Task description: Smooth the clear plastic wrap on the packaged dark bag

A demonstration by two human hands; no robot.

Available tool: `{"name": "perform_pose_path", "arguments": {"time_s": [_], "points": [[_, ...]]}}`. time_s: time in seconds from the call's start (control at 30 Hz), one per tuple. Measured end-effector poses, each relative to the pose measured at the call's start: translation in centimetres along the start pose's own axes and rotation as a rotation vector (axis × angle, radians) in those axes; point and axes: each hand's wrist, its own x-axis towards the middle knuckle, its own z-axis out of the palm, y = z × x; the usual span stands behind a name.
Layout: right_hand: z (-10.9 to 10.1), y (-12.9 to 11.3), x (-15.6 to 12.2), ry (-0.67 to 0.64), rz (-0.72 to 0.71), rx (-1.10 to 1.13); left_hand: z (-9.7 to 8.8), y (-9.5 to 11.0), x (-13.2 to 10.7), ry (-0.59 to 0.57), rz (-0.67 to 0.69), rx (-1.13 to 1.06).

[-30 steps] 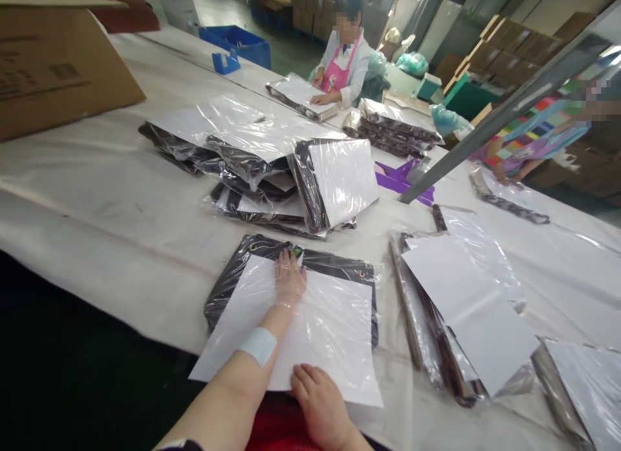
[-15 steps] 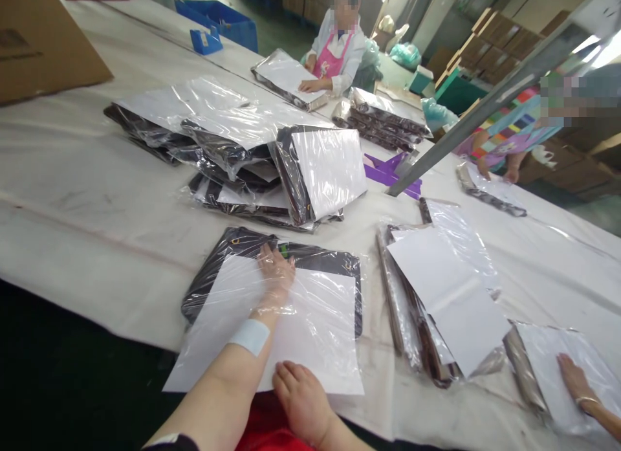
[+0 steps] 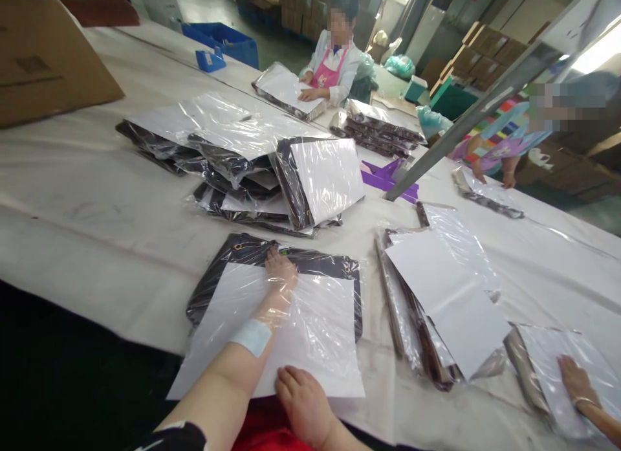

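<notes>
A black item with brass eyelets, in a clear plastic bag (image 3: 350,270), lies in front of me under a white paper sheet (image 3: 320,347). My left hand (image 3: 281,270) reaches under the clear film, its fingers extended flat at the black item's far edge, beside a small green label. The forearm, with a pale blue patch on it, crosses the sheet. At the sheet's near edge, my right hand (image 3: 305,402) rests with its fingers laid on the paper; the thumb's grip, if any, cannot be made out.
Bagged black items (image 3: 233,147) are piled beyond my hands. Another bagged stack (image 3: 446,296) topped with paper stands to the right. A co-worker's hand (image 3: 577,380) presses a bag at far right. A metal post (image 3: 466,127) slants across the table; two people work beyond.
The view has shifted slightly, so the table's things sit a little lower. My left hand stays at the far edge under the film; my right hand stays at the sheet's near edge.
</notes>
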Motion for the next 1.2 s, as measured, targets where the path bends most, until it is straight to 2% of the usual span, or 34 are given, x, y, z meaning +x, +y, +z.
{"name": "perform_pose_path", "arguments": {"time_s": [0.2,0.37,0.6,0.77,0.83,0.97,1.07,1.2], "points": [[-1.0,-0.1,0.2,-0.021,-0.015,-0.005,-0.7,0.2,0.9,0.013,-0.022,-0.051],[-1.8,-0.1,0.4,-0.025,-0.034,-0.022,-1.2,0.1,1.0,-0.023,0.035,-0.037],[-1.1,-0.2,0.2,0.009,-0.016,-0.034,-1.0,-2.4,1.1,-0.049,0.205,0.194],[-0.4,-0.2,-0.2,0.05,-0.023,-0.048,-1.5,-3.3,1.3,-0.008,0.233,0.15],[0.0,-0.1,-0.4,0.081,-0.024,-0.06,-1.7,-2.8,0.9,0.037,0.167,0.024],[0.6,0.2,-0.3,0.102,-0.04,-0.081,-1.2,-1.2,-0.8,0.201,-0.123,-0.152],[0.5,0.7,0.4,0.096,-0.024,-0.065,-0.5,-0.5,-1.4,0.195,-0.277,-0.183],[0.2,1.4,1.8,0.106,0.042,-0.059,-0.1,-0.9,-0.4,0.176,-0.389,-0.278]]}}
